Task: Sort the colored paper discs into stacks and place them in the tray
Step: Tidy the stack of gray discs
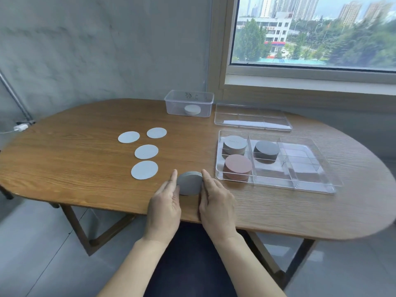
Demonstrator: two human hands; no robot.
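Both hands press in on one stack: my left hand (166, 207) and right hand (216, 205) stand edge-on to the wooden table (85, 168), palms facing each other, fingers straight, with the grey disc stack (190, 183) squeezed between them. The stack looks tilted up toward me, its far edge fanned a little, so I judge I am squaring it up rather than carrying it yet. Whether its near edge rests on the wood I cannot tell.

Progress, as I read it: the clear divided tray (300, 185) to my right already holds three stacks, each in its own compartment. A pale grey stack (235, 144) sits in the far-left cell, a reddish-brown stack (237, 167) in the near-left one, and a dark grey stack (266, 151) in the middle. The right-hand cells show nothing in them.

Left to do: the stack between my palms is not in the tray yet. Four light blue discs (144, 169) lie singly on the table to my left, apart from one another, not gathered. A white stack (192, 109) sits in the clear tub (188, 102) at the far edge, and beside it lies the tray lid (252, 118).
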